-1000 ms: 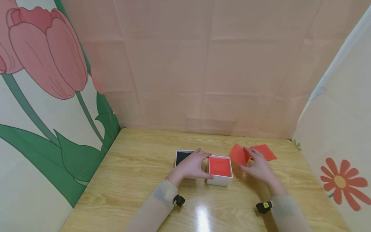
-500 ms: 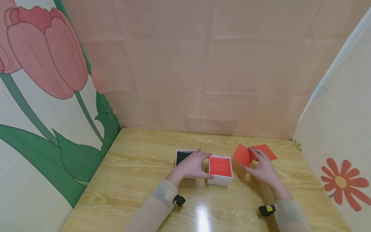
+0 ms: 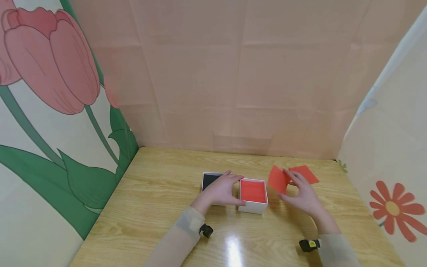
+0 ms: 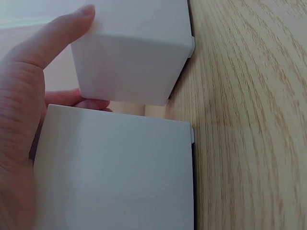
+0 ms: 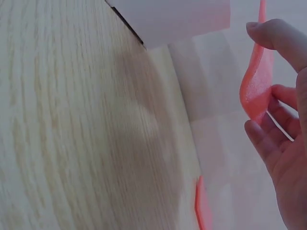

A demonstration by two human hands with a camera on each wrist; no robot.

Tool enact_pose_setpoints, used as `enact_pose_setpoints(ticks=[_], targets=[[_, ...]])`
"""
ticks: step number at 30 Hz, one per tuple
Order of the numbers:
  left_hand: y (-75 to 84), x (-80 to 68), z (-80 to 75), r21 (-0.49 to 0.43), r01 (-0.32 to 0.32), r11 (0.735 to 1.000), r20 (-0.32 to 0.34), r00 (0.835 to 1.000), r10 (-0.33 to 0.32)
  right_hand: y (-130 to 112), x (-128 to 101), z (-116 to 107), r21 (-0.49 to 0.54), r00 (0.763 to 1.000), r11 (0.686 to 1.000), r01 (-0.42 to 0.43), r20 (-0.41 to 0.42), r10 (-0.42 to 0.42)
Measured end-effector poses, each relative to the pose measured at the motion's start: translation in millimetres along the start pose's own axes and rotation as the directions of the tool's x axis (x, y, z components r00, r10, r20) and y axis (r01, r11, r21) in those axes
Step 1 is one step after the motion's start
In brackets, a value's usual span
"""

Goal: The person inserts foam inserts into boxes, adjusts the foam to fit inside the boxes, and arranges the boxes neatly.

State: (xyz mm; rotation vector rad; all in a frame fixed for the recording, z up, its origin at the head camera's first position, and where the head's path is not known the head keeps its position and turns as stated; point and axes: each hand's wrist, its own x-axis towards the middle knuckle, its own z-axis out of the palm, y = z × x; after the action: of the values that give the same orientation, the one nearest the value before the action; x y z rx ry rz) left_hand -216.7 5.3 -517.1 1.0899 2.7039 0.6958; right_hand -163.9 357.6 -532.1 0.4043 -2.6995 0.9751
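Observation:
My left hand (image 3: 221, 188) reaches over a dark-lined white box (image 4: 115, 172) and grips the left side of a second white box (image 3: 251, 208). Its thumb is at the front wall, the fingers at the back corner. Red material fills the inside of this second box, just below the rim. To the right, my right hand (image 3: 303, 195) pinches a thin red square sheet (image 3: 277, 180) between thumb and fingers, above the table. The right wrist view has this sheet edge-on and bent into a curve. Another red sheet (image 3: 307, 174) lies flat on the table behind the right hand.
Both boxes stand side by side on a wood-grain table (image 3: 160, 193), with a narrow gap between them. A pinkish cloth wall (image 3: 200, 74) rises behind the table. Flower-printed panels flank it, a tulip (image 3: 50, 63) on the left and a red flower (image 3: 393, 208) on the right.
The right hand has shifted slightly right and toward the person, still pinching the red sheet, whose tilt has changed a little. The left hand and both boxes have stayed in place.

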Motion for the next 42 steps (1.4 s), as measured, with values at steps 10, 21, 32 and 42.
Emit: enact_pose_setpoints(ticks=[10,21,32,42], targets=[[-0.7,2.0,1.4,0.008,-0.007,1.0,-0.001,1.0,0.007,-19.0,2.3,-0.7,0.054,0.993,0.998,0.012,0.116,-0.018],[0.1,1.4,-2.3,-0.007,-0.024,1.0,0.0,1.0,0.024,-53.3,8.4,0.2,0.042,0.977,0.998,0.039,0.21,-0.047],[-0.8,0.4,-2.2,-0.015,-0.021,1.0,0.003,1.0,0.021,-68.2,18.3,7.2,0.007,0.961,0.994,0.109,0.255,-0.107],[-3.0,2.6,-1.7,-0.029,-0.1,0.995,-0.02,0.995,0.099,-75.9,23.3,11.1,-0.012,0.955,0.988,0.152,0.259,-0.144]])
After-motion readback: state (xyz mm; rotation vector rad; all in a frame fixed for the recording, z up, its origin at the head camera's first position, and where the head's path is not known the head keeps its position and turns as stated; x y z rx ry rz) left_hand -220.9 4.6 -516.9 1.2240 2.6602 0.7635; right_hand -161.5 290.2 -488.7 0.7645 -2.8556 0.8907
